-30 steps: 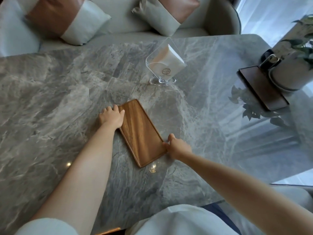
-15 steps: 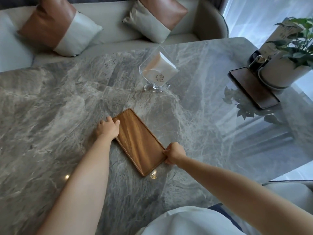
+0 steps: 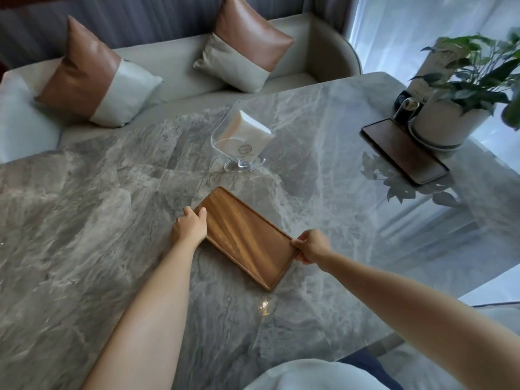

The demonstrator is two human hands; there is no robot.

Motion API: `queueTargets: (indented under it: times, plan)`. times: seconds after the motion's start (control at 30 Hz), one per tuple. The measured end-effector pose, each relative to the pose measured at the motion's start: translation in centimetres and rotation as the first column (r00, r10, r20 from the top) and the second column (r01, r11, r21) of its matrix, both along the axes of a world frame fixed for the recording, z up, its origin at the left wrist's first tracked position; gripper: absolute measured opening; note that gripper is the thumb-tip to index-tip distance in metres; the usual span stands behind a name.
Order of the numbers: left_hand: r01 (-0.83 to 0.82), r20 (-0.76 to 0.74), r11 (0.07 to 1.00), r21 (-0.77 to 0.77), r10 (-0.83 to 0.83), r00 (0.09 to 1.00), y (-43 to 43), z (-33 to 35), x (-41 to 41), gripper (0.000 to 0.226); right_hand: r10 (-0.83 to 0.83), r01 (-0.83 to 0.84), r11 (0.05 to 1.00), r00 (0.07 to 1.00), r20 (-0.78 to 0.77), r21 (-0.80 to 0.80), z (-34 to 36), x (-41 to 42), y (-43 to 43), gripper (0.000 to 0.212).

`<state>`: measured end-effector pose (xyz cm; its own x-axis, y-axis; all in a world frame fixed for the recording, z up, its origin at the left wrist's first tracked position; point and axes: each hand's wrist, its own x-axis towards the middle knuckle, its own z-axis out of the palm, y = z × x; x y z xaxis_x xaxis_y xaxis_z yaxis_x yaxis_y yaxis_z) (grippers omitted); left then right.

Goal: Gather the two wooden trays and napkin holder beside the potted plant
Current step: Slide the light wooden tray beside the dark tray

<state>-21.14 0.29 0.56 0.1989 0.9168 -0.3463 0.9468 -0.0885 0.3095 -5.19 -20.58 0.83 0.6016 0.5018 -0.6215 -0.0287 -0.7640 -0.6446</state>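
both grips point(image 3: 189, 229) point(image 3: 311, 247) now clamped on light wooden tray point(image 3: 245, 237), thumbs over rim, previously flat alongside

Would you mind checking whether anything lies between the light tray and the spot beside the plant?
Nothing visible blocks the bare marble between the light tray and the plant; the napkin holder stands off to the far side.

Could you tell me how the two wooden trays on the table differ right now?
The light tray is warm honey-brown; the dark tray is deep brown, nearly black. The light tray sits mid-table, gripped by the left hand and right hand at opposite ends; the dark tray lies untouched. The dark tray is already beside the potted plant; the light tray is not. Both are empty, flat, rounded rectangles with a low rim.
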Motion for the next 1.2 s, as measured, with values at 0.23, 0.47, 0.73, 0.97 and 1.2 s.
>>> queueTargets:
  times: [0.23, 0.47, 0.73, 0.97, 1.2]
  plan:
    - [0.064, 0.022, 0.997, -0.034, -0.063, 0.998, -2.7, 0.5, 7.6, 0.054, -0.036, 0.035, 0.999, 0.997, 0.067, 0.024, 0.9, 6.9, -3.3, 0.033]
    - [0.151, 0.037, 0.987, -0.053, -0.15, 0.988, -5.3, -0.1, 17.3, 0.054, -0.122, 0.122, 0.993, 0.987, 0.105, 0.005, 0.7, 15.0, -7.2, 0.03]
    - [0.232, 0.021, 0.972, -0.048, -0.231, 0.973, -6.8, -0.2, 27.4, 0.054, -0.23, 0.23, 0.973, 0.966, 0.122, 0.01, -0.1, 22.4, -9.9, 0.033]
    - [0.309, -0.047, 0.95, -0.045, -0.311, 0.949, -6.4, -0.1, 34.2, 0.056, -0.332, 0.332, 0.943, 0.943, 0.023, 0.017, -1.2, 26.4, -10.1, 0.026]
    - [0.374, -0.105, 0.926, -0.049, -0.377, 0.92, -5.6, -0.8, 38.7, 0.06, -0.371, 0.371, 0.928, 0.928, 0.009, 0.018, -2.3, 28.6, -9.9, 0.022]
